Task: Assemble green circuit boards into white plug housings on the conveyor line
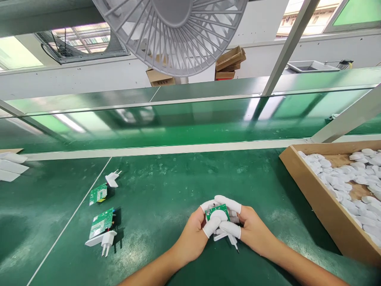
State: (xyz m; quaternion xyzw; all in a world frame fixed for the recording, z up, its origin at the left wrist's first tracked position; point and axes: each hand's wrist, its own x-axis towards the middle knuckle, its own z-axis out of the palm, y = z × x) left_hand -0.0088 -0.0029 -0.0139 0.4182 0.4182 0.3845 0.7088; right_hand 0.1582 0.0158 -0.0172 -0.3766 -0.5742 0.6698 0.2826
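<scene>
Between my hands is a green circuit board (224,207) with a white round piece (219,215) on its face and a white plug (233,240) hanging below. My left hand (195,230) grips it from the left, its fingertips in white finger covers. From the right, my right hand (248,224) closes on the same board, also with covered fingertips. Both thumbs press near the round piece. To the left lie a circuit board with a white plug (107,240) and a farther board (98,194) with its own plug (112,178).
A cardboard box (321,198) of white round pieces (361,176) stands at the right. White flat parts (12,167) lie at the far left. A grey fan (175,35) hangs above the raised shelf. A pale rail (166,150) runs behind the green work surface (154,190).
</scene>
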